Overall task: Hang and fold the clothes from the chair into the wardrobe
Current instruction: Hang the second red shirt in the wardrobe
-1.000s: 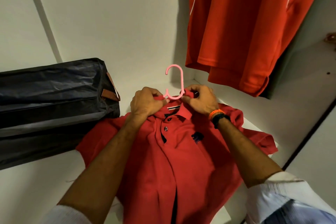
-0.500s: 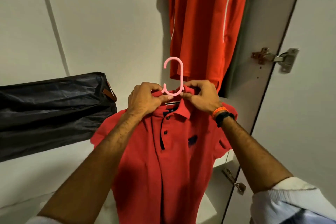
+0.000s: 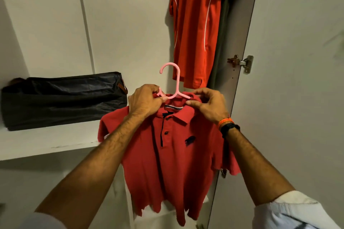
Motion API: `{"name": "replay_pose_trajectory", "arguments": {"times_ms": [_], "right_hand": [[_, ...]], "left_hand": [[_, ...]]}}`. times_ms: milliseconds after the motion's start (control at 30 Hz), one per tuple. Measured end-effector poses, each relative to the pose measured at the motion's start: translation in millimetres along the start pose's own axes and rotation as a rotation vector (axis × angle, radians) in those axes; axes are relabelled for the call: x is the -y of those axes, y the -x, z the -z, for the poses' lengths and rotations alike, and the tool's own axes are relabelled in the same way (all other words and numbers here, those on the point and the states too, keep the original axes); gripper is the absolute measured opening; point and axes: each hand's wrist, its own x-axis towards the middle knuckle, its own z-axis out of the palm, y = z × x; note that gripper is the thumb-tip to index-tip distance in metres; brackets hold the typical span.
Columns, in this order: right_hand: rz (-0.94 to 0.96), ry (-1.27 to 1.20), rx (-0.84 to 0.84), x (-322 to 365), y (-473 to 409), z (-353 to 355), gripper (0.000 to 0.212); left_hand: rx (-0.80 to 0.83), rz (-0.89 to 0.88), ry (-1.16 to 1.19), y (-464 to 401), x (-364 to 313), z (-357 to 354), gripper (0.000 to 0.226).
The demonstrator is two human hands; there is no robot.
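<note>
A red polo shirt [image 3: 178, 163] hangs in the air on a pink plastic hanger [image 3: 174, 80], its hook pointing up in front of the wardrobe's back wall. My left hand [image 3: 144, 102] grips the collar and the hanger's left arm. My right hand [image 3: 206, 106] pinches the collar over the hanger's right arm. The shirt's body drops freely below my hands, clear of the shelf.
An orange-red shirt [image 3: 195, 29] with white piping hangs at the upper right inside the wardrobe, a dark garment behind it. A black bag [image 3: 61, 98] lies on the white shelf [image 3: 46, 143] at left. The open wardrobe door [image 3: 297, 80] with its hinge [image 3: 242, 62] stands at right.
The red polo has been lifted off the shelf surface and now hangs upright from the hanger in both hands. My view has tilted upward, showing more of the hanging shirt and the door.
</note>
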Motion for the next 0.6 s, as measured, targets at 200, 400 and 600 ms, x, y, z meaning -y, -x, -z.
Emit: {"name": "replay_pose_trajectory", "arguments": {"times_ms": [200, 400, 600], "right_hand": [[-0.107, -0.001, 0.113, 28, 26, 15, 0.044], [-0.089, 0.228, 0.042, 37, 24, -2, 0.036], [-0.074, 0.142, -0.197, 46, 43, -21, 0.014]], "left_hand": [[-0.049, 0.029, 0.038, 29, -1, 9, 0.017], [-0.052, 0.032, 0.043, 43, 8, 17, 0.023], [-0.061, 0.188, 0.058, 36, 37, 31, 0.031]]}}
